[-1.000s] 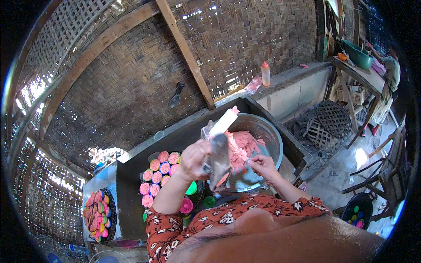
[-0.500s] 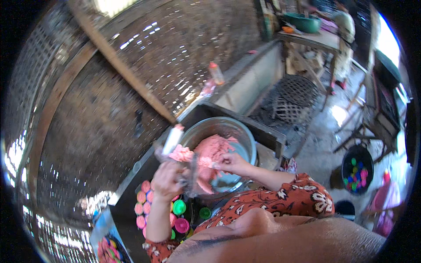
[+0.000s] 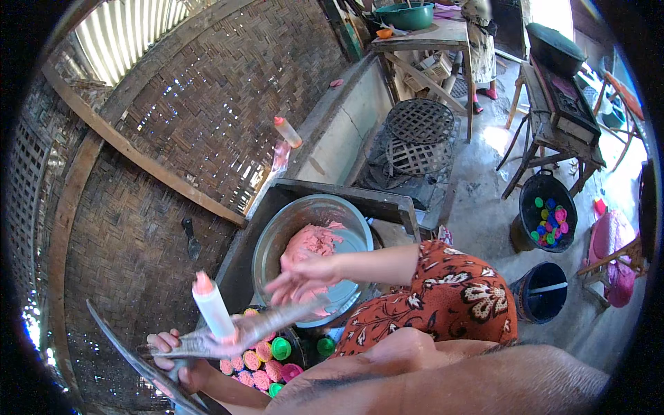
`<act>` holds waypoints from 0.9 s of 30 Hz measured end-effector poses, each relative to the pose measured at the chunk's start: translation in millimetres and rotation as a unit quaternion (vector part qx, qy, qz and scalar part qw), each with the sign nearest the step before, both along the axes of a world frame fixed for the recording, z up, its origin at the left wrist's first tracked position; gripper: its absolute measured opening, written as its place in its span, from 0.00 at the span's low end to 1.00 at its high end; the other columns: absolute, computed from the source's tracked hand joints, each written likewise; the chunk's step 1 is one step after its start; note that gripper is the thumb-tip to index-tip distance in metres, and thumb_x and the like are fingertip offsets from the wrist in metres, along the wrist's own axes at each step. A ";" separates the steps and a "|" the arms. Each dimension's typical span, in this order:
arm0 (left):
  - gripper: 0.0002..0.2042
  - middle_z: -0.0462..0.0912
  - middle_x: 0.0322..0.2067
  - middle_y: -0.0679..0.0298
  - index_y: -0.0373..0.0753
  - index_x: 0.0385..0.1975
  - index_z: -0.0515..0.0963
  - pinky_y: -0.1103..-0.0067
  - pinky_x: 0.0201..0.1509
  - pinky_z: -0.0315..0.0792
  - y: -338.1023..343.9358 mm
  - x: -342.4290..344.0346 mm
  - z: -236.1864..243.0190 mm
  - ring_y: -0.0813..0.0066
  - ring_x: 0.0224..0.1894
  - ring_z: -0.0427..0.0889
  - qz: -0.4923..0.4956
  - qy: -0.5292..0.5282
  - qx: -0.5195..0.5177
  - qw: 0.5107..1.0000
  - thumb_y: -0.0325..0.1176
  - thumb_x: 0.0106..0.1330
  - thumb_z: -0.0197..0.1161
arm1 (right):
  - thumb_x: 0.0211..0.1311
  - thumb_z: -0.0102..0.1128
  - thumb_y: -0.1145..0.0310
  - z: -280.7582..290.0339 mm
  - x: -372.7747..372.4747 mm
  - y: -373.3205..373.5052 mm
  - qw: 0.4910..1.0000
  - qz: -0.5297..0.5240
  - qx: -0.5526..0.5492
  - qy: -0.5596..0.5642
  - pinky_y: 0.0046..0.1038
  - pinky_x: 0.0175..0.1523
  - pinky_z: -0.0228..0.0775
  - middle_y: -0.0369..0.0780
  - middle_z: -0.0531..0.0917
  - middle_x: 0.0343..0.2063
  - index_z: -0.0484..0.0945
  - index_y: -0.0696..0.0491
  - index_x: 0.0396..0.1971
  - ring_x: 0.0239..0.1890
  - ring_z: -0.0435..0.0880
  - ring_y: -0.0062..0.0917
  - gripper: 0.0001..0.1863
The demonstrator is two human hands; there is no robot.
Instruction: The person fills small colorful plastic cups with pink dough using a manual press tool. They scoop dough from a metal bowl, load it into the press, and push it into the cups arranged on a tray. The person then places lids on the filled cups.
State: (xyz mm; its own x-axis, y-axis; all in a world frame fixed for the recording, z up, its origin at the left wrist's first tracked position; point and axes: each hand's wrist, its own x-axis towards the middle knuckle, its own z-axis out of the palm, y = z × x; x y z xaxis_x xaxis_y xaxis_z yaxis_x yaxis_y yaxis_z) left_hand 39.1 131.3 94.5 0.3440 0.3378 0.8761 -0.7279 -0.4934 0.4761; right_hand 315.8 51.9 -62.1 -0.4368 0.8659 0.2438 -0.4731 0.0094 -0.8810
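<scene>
Left hand (image 3: 188, 374): clenched round a long grey metal tool (image 3: 277, 320), raised over the left edge of the near worktop (image 3: 373, 200); the tool's far end is motion-blurred. A dark curved strip (image 3: 116, 340) lies alongside the grip.

White cylinder (image 3: 216, 312), one: tilted, standing up from the tool, pink matter at its upper end.

Right hand (image 3: 308, 271): released, fingers spread and blurred, over the near side of a metal basin; contact with the tool cannot be told.

Filled cups (image 3: 261, 379), a cluster: pink matter on top, toward the near end of the worktop's left edge, partly behind the left forearm. Beside them, green cups (image 3: 281, 348) and a bright pink cup (image 3: 291, 372).

Metal basin (image 3: 356, 228), round: in the worktop's far left corner, inside the dark raised rim. Contents: pink dough (image 3: 315, 242), massed toward the far side.

Bottle (image 3: 287, 131), clear, red-tipped: on the ledge beyond the rim, a crumpled plastic bag (image 3: 280, 155) just beside.

Openwork baskets (image 3: 418, 135), dark: beyond the worktop's far edge.

Black bucket (image 3: 548, 183): on the floor, right, holding multicoloured cups (image 3: 553, 223).

Far worktop (image 3: 443, 34): green basin (image 3: 408, 19) near its back edge, orange bowl (image 3: 384, 32) by its left corner. A person (image 3: 487, 52) in pale clothing stands at its right edge.
</scene>
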 end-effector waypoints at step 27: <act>0.17 0.69 0.37 0.66 0.49 0.40 0.67 0.70 0.52 0.60 -56.4 -15.6 -50.5 0.68 0.45 0.66 0.464 0.494 0.322 0.661 0.51 0.55 0.49 | 0.46 0.66 0.64 97.7 -55.6 -47.5 0.810 -0.304 0.441 -0.239 0.33 0.60 0.56 0.47 0.50 0.63 0.40 0.55 0.65 0.62 0.56 0.33 0.51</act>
